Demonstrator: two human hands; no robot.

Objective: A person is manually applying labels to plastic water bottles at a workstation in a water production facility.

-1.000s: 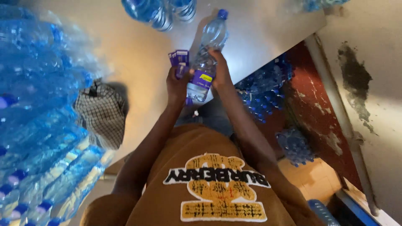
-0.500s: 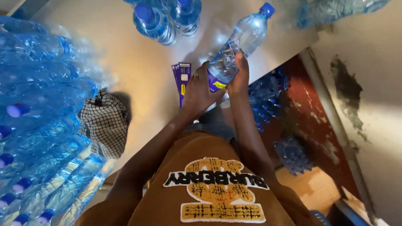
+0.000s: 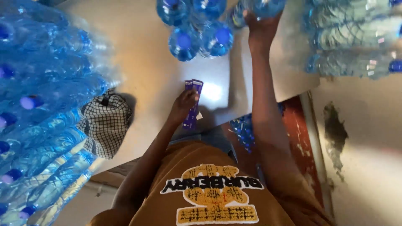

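Observation:
My left hand point(image 3: 182, 104) rests at the near edge of the pale table point(image 3: 138, 62) and grips a thin stack of purple labels point(image 3: 192, 100). My right arm reaches far across the table; my right hand point(image 3: 260, 24) is closed on a clear water bottle point(image 3: 259, 8) beside a cluster of upright blue-capped bottles point(image 3: 197, 29). The held bottle is mostly cut off by the top of the frame.
A large pile of wrapped blue-capped bottles point(image 3: 37, 117) fills the left side. A checked cloth point(image 3: 105, 125) lies on the table's left. More wrapped bottles point(image 3: 356, 42) lie at the upper right. Below the table edge are more bottles point(image 3: 245, 132), a red floor and a stained wall point(image 3: 364, 138).
Both hands held the bottle near the table's front edge. Now my right hand has carried it far to the bottle cluster, while my left hand let go and stays with the labels.

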